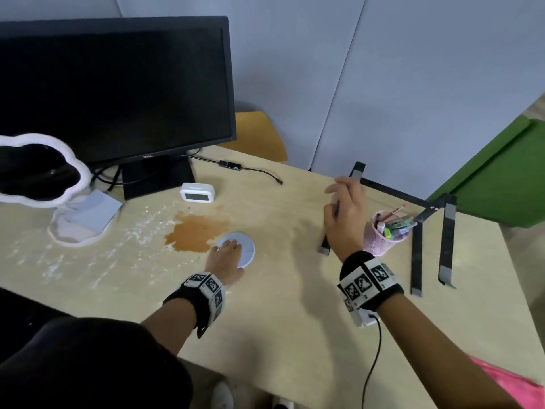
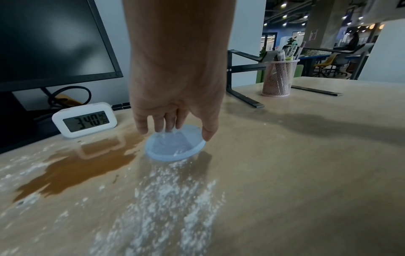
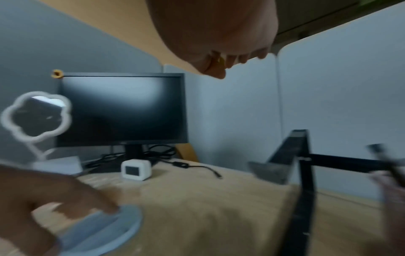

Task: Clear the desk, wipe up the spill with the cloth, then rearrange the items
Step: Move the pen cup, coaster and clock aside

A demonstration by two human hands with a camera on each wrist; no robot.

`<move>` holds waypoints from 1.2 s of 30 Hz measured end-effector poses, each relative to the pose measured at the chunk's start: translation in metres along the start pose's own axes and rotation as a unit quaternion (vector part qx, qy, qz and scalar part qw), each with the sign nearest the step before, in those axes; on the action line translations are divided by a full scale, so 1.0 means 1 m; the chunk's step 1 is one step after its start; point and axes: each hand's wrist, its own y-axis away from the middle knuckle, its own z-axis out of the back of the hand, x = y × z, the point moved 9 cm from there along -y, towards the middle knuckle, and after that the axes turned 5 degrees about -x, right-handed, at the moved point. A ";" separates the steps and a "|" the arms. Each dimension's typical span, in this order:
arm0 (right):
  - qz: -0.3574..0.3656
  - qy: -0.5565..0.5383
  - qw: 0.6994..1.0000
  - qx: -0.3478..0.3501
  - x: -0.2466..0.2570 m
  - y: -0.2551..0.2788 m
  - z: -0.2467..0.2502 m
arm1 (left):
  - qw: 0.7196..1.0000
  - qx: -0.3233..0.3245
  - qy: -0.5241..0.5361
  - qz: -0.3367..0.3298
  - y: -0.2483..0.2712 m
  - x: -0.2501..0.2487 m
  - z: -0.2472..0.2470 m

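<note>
A brown spill [image 1: 196,233] spreads across the middle of the desk, with white powder [image 2: 166,199] scattered around it. My left hand [image 1: 226,255] reaches down on a shallow light blue round dish [image 1: 246,246] at the spill's right edge. Fingers and thumb curl over the dish's [image 2: 173,149] rim. My right hand [image 1: 343,208] hovers above the desk to the right, fingers loosely spread and holding nothing. A pale blue folded square [image 1: 94,209], possibly the cloth, lies on the mirror's base at the left.
A white digital clock [image 1: 197,193] stands behind the spill, in front of a black monitor [image 1: 118,84]. A cloud-shaped mirror [image 1: 38,169] stands at the left. A pink mesh pen holder [image 1: 380,236] and a black laptop stand [image 1: 418,240] stand at the right. A cable [image 1: 250,169] lies behind.
</note>
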 end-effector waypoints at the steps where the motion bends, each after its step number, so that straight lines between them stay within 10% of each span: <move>1: 0.022 -0.010 0.999 0.046 0.014 0.006 -0.025 | 1.000 -0.013 0.003 0.004 0.003 0.004 -0.001; 6: -0.011 0.005 0.934 0.357 0.030 0.074 -0.156 | 0.996 -0.006 0.002 -0.089 0.033 -0.016 -0.020; 12: -0.059 0.036 0.856 0.512 0.029 0.129 -0.224 | 0.990 0.029 0.004 -0.136 0.059 -0.033 -0.051; 26: -0.083 0.066 0.881 0.461 0.033 0.140 -0.237 | 0.991 0.008 -0.024 -0.130 0.059 -0.035 -0.049; 36: -0.129 0.066 0.923 0.356 -0.034 0.112 -0.149 | 0.990 -0.021 -0.010 -0.139 0.044 -0.034 -0.039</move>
